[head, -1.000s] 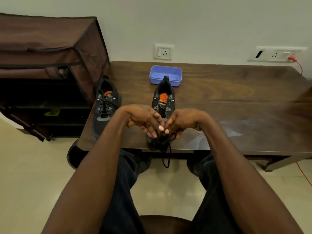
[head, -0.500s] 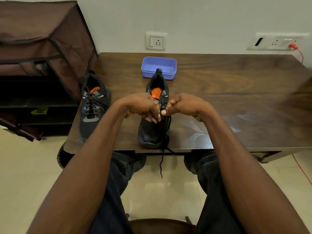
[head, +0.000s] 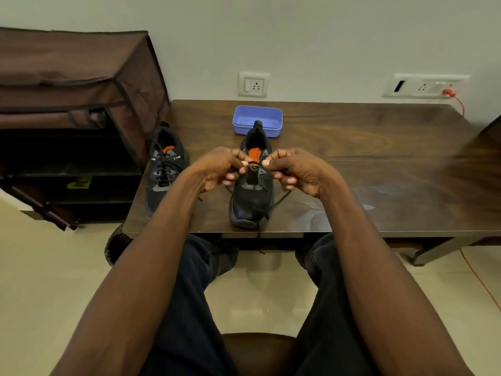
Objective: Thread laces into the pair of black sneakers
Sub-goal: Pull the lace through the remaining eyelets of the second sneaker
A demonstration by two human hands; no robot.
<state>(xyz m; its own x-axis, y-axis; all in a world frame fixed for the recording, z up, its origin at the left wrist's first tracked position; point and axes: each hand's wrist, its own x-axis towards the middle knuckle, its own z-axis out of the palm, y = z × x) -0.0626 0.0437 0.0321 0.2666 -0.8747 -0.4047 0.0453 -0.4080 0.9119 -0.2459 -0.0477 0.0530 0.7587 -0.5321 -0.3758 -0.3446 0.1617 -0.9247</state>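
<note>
You're seated on the brown chair [head: 257, 351], knees apart, and both forearms reach forward over the near edge of the table [head: 352, 164]. That keeps your elbows free and the work straight ahead of you.

Right at that edge sits the sneaker you're lacing [head: 250, 196], toe toward you, heel away, so the eyelet rows face up and run along your line of sight. A loose lace end [head: 259, 240] trails off the toe and hangs over the table edge, out of the way for now.

Now the hands, one on each side of the tongue. Your left hand [head: 219, 169] has its fingers curled, thumb and forefinger pressed together at the left eyelet row. Your right hand [head: 295, 170] mirrors it on the right, fingers curled, and a lace strand [head: 282, 198] runs down from under it toward the shoe's side. I'd judge you're pinching a lace end in each hand and drawing both up evenly, which is why the hands sit level and apart. The lace between the fingertips is too thin and dark to make out for sure.

Further left, the other sneaker [head: 165, 169] stands near the table's left edge, already laced, parked clear of your work.

Behind the shoe in hand, just beyond its heel, is the blue tray [head: 257, 120]. Off to the left stands a brown fabric shoe rack [head: 70, 104].
</note>
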